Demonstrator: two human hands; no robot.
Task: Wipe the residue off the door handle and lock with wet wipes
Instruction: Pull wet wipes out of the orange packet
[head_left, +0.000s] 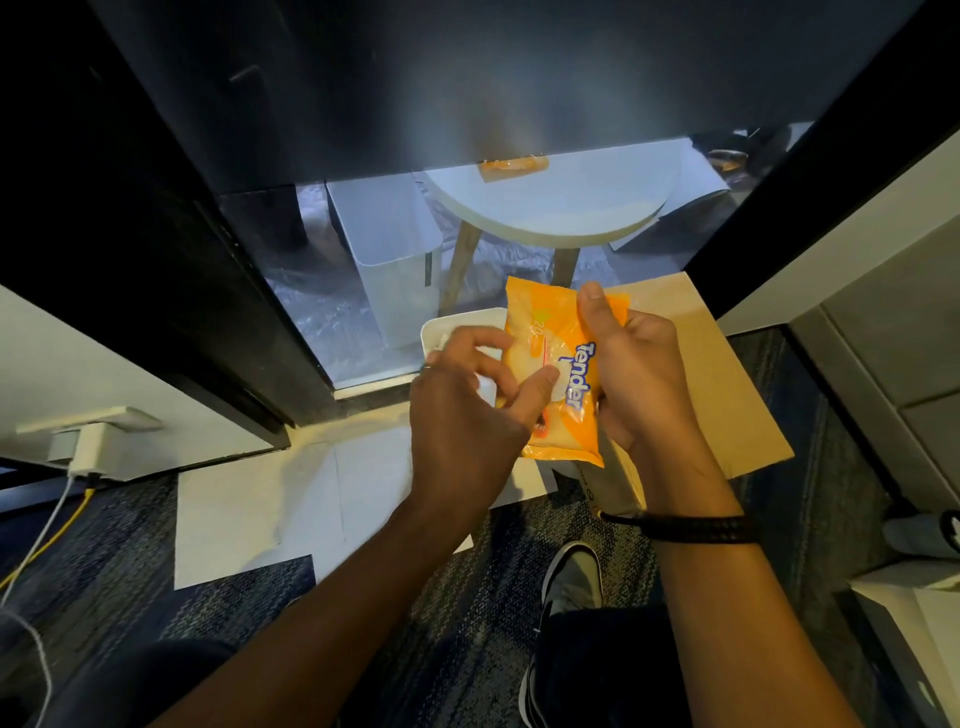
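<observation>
An orange pack of wet wipes (540, 322) with "Tender" printed on it is held in front of me at mid-frame. My right hand (639, 374) grips its right side, thumb lying over the top front. My left hand (467, 405) is at the pack's left, its thumb pressing on the round clear flap in the pack's middle and its fingers curled by the edge. The glass door (467, 104) stands ahead, frosted and dark. The door handle and lock are not in view.
Black door frames (171, 270) flank the glass. Behind it are a round white table (561, 208) and a white bin (395, 249). A brown board (727, 395) and white sheets (260, 514) lie on the carpet. A wall socket with cables (88, 441) is at left.
</observation>
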